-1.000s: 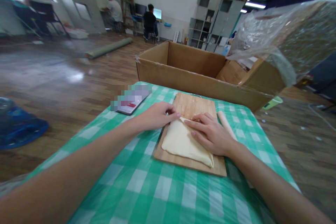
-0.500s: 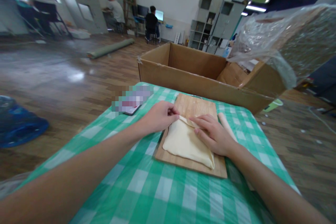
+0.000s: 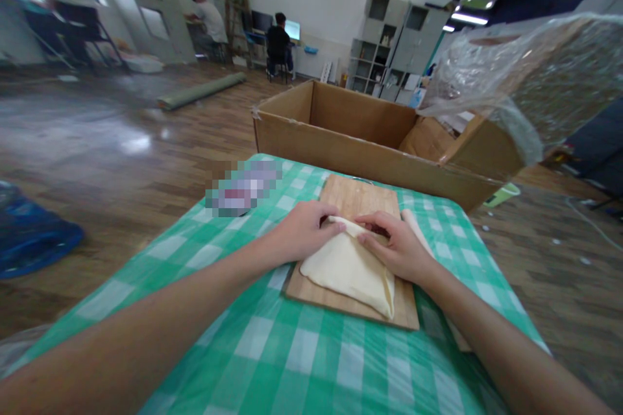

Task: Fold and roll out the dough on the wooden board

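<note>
A pale, folded sheet of dough [image 3: 348, 266] lies on a wooden cutting board [image 3: 360, 194]. My left hand [image 3: 309, 230] pinches the dough's far left edge, thumb on top and fingers behind. At the far right edge, my right hand [image 3: 396, 246] grips the dough between thumb and curled fingers. Along the dough's right side a folded layer shows. A pale rolling pin [image 3: 416, 230] lies right of the board, partly hidden by my right forearm.
A green-and-white checked cloth [image 3: 263, 337] covers the table. A blurred-out flat object [image 3: 243, 189] lies at its left edge. Beyond the table stands a big cardboard box [image 3: 341, 136], with plastic wrap [image 3: 487, 58] at its right. Several people sit in the background.
My left hand has shifted slightly right and its thumb now lies over the dough's far edge. My right fingers have curled in from lying flatter. The dough's far edge is drawn inward.
</note>
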`<state>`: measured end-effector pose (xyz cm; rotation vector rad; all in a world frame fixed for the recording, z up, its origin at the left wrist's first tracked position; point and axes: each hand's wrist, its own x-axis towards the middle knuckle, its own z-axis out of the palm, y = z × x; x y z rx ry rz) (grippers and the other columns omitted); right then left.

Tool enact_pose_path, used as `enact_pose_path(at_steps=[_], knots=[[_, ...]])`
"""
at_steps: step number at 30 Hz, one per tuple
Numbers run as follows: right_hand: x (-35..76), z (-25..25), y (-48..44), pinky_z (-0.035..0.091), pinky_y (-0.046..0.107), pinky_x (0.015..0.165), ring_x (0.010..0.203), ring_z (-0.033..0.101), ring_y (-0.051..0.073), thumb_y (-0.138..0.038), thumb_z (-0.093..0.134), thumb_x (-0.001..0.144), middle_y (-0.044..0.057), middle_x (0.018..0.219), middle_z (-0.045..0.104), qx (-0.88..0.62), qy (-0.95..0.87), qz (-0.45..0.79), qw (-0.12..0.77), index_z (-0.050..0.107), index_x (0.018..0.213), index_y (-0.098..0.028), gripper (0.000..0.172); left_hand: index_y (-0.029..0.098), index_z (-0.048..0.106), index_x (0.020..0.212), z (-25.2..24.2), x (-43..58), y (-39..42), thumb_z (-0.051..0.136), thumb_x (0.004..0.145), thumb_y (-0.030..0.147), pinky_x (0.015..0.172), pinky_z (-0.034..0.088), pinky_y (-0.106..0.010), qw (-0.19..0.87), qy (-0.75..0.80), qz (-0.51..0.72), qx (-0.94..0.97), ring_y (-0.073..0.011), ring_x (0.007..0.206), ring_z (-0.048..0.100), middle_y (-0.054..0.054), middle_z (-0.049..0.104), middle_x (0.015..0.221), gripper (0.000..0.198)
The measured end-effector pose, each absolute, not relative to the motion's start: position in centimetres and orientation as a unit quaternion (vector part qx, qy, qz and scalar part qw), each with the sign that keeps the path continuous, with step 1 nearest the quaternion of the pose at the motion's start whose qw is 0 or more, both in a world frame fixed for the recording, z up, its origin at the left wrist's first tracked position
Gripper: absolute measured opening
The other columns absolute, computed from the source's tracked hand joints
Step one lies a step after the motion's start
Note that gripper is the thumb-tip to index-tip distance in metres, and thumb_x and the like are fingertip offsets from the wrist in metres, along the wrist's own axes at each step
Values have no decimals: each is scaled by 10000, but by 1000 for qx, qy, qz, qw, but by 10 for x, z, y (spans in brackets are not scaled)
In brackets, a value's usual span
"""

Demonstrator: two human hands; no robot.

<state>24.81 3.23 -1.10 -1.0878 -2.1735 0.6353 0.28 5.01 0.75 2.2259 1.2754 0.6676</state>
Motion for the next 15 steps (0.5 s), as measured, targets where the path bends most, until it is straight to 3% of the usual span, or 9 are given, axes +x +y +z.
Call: enact_pose_path(at_steps=[10,15], knots=[[255,-9,39,520,311,710,821,688,211,-437,644,961,59,956,777,-467,-759,311,330,764,1105,-199,303,180,799,851,4,-7,60,583,888,386,562,293,-280,302,503,298,754,-169,655,564,-17,675,692,301],[259,-16,45,498,301,663,791,672,210,-500,766,863,55,935,775,-498,-697,339,389,772,1048,-207,346,184,780,835,9,-4,60,572,907,448,561,316,-270,326,483,294,758,-177,678,592,-24,700,720,343]])
